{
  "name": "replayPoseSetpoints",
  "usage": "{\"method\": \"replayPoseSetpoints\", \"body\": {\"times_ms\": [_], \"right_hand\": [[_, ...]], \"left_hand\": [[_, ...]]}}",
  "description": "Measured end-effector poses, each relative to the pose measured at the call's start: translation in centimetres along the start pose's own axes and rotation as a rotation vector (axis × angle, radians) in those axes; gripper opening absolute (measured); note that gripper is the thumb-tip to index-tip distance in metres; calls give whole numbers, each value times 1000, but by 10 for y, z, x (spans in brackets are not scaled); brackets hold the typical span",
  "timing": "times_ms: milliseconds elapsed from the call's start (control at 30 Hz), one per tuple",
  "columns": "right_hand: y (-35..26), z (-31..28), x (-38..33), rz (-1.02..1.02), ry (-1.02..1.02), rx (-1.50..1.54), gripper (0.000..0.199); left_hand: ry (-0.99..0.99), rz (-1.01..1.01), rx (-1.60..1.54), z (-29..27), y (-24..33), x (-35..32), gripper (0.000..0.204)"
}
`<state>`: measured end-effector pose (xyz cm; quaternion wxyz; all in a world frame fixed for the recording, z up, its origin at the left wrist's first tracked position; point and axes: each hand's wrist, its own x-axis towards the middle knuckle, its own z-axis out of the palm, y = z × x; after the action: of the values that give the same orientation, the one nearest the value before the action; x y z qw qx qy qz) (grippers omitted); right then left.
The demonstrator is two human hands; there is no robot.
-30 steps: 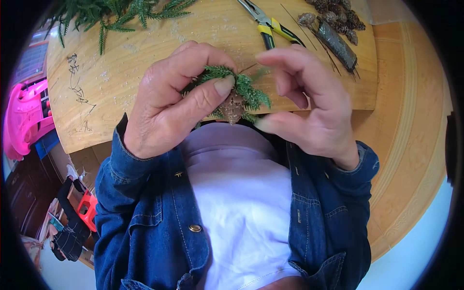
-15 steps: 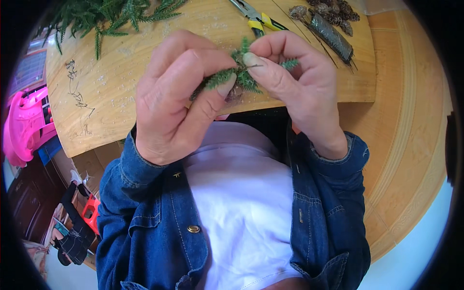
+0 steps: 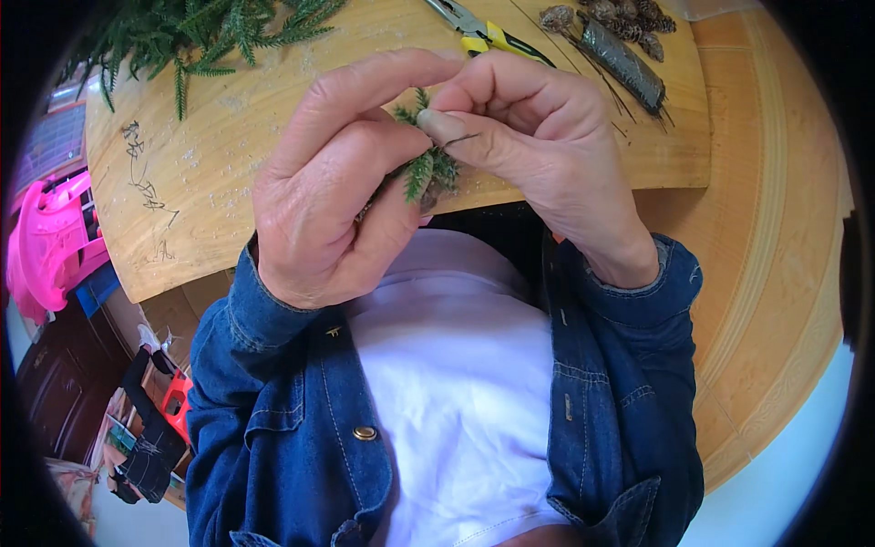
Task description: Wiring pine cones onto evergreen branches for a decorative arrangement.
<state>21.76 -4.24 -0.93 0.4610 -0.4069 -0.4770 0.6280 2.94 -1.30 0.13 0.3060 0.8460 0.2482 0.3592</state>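
We have the left hand point(image 3: 333, 182) curled around a small evergreen sprig point(image 3: 420, 176), thumb and fingers closed on it, with green needles showing past the fingertips. The right hand point(image 3: 533, 137) pinches at the same sprig with thumb and forefinger, though its fingertips cover the exact spot. The sprig thus sits between our two hands, over the near part of the wooden desk point(image 3: 228, 173). A thin dark wire point(image 3: 463, 139) sticks out across the right thumb.

Just beyond the right hand, partly behind its knuckles, lie long-nose pliers point(image 3: 489, 36) with yellow-and-black handles. Farther out, to the right of that hand, we see a cluster of brown pine cones point(image 3: 627, 20), a single cone point(image 3: 557, 18) and a dark grey wrapped bundle point(image 3: 629, 77), with thin dark rods around its ends. Beyond the left hand and to its left, a heap of evergreen branches point(image 3: 210, 36) spreads over the desk's far corner.

As for writing, a column of dark handwritten script point(image 3: 146, 187) runs down the bare wood left of the left hand; its looped strokes are too small for us to read surely. Farther left, off the desk, is a bright pink plastic object point(image 3: 55, 242). Denim jacket cuffs point(image 3: 273, 305) ring both wrists.
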Motion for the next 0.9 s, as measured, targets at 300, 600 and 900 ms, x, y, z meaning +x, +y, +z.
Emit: {"method": "replayPoseSetpoints", "body": {"times_ms": [300, 600, 900], "right_hand": [[5, -3, -3, -131, -28, -134, 13], [-1, 1, -3, -77, 81, -233, 12], [-1, 4, 3, 178, -33, 12, 12]], "left_hand": [[-5, -183, -222, 4, -5, -4, 11], [121, -63, -62, 6, -10, 5, 14], [-6, -109, -71, 0, -10, -6, 11]]}}
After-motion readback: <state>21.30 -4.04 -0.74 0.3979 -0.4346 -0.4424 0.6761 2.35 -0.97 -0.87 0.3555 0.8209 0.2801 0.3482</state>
